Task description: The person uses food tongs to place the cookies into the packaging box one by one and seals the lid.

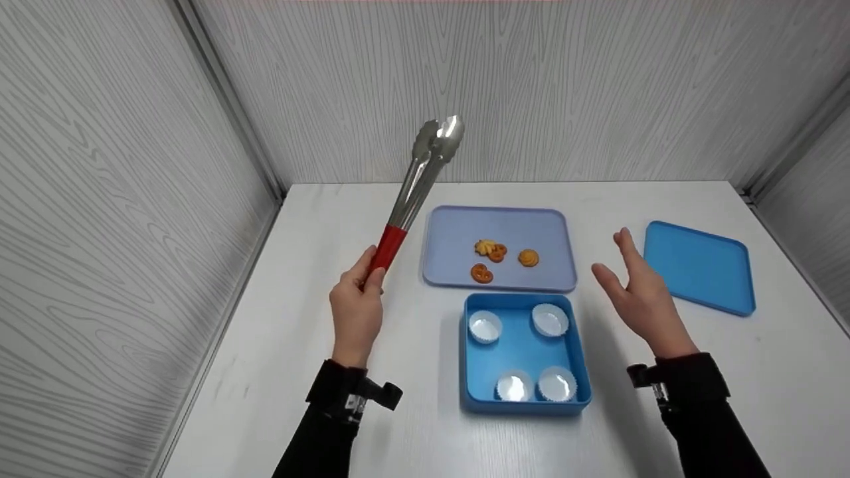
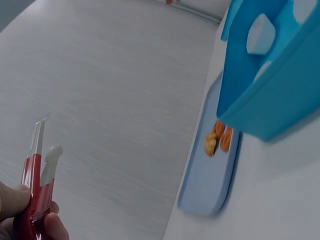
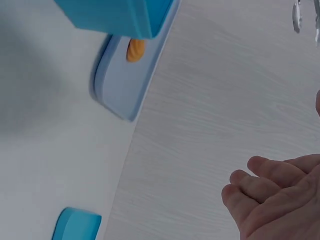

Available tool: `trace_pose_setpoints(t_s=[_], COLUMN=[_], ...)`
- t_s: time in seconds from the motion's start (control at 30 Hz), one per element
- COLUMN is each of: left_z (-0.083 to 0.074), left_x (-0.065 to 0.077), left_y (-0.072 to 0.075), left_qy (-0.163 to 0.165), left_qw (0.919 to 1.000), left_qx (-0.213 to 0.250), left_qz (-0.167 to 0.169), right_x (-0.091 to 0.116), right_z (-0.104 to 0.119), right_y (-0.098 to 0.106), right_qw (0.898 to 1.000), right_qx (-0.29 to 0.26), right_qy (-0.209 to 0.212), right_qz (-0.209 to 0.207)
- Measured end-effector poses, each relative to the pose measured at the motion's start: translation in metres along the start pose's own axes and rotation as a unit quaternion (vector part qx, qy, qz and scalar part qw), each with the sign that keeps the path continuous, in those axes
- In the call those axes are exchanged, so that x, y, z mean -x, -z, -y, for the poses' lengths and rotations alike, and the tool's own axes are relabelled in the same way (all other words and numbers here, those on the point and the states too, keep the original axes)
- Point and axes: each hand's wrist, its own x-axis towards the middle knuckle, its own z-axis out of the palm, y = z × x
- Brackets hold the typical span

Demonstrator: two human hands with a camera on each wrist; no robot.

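Held up above the table's left part, my left hand (image 1: 356,311) grips red-handled metal tongs (image 1: 413,189), their scalloped tips pointing up and away. In the left wrist view the thumb and fingers wrap the red handles (image 2: 37,200). My right hand (image 1: 643,299) hovers with nothing in it, fingers extended and thumb apart, between the lavender tray (image 1: 451,232) and the flat blue tray (image 1: 697,265). Two pretzels, one of them this pretzel (image 1: 481,273), and two cookies, one a round cookie (image 1: 528,257), lie on the lavender tray.
Nearest me stands a deep blue box (image 1: 518,348) with several white paper cups, such as this cup (image 1: 485,326), along its sides. It sits just in front of the lavender tray. Grey wood-patterned panels (image 1: 564,93) rise behind the white table (image 1: 279,358) and at both sides.
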Motion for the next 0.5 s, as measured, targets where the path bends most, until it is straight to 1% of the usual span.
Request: trace_pose_setpoints(t_s=[0.07,0.17,0.3,0.4,0.5], left_z=[-0.005,-0.013,-0.019,-0.021,-0.023], left_x=[0.006,0.016,0.03,0.039,0.048], left_y=[-0.009,-0.022,-0.039,-0.051,-0.062], left_qy=[0.006,0.021,0.046,0.056,0.066], left_qw=[0.9994,0.9963,0.9902,0.9857,0.9799], left_qx=[0.03,0.069,0.098,0.114,0.134], left_qz=[0.017,0.048,0.088,0.111,0.132], right_x=[-0.001,0.0,0.001,0.002,0.003], right_z=[0.007,0.017,0.029,0.037,0.044], right_y=[-0.004,-0.012,-0.024,-0.032,-0.037], right_qw=[1.0,0.999,0.995,0.989,0.977], right_qx=[-0.013,-0.035,-0.074,-0.118,-0.177], right_qy=[0.005,0.011,0.007,-0.008,-0.025], right_qz=[0.008,0.022,0.06,0.089,0.111])
